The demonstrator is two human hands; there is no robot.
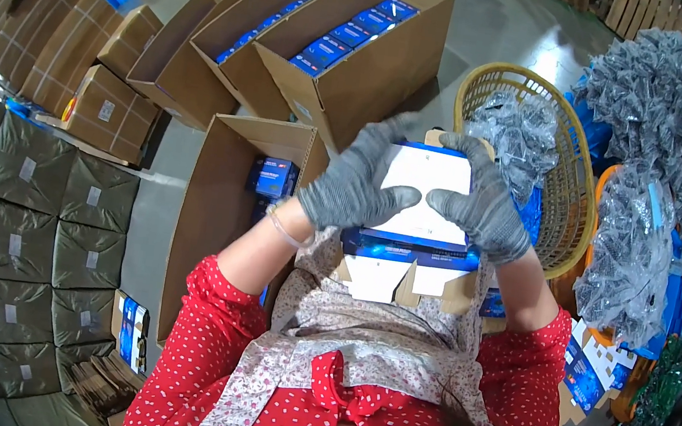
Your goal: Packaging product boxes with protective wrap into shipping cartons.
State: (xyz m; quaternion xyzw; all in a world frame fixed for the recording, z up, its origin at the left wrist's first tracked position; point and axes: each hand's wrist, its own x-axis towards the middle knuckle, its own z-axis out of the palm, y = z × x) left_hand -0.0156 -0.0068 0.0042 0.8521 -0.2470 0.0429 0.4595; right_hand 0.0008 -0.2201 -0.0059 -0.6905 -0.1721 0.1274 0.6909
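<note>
Both gloved hands hold a small blue-and-white carton (426, 177) in front of me, its white face turned up. My left hand (360, 183) grips its left side, and my right hand (484, 205) grips its right side. The two thumbs press on the white face. Under it, over my lap, are blue printed cardboard and white flaps (375, 277); whether they belong to the same carton I cannot tell. To the left of my left wrist stands an open brown box (217, 196), with a few blue cartons (274, 177) along its right side.
Tall brown boxes (359, 85) filled with blue cartons stand ahead. On the right, a yellow basket (575, 237) holds plastic-wrapped grey items (513, 133), beside a large heap of similar bags (654, 91). Dark green wrapped bales (29, 169) line the left. Flat cartons (584, 374) lie at lower right.
</note>
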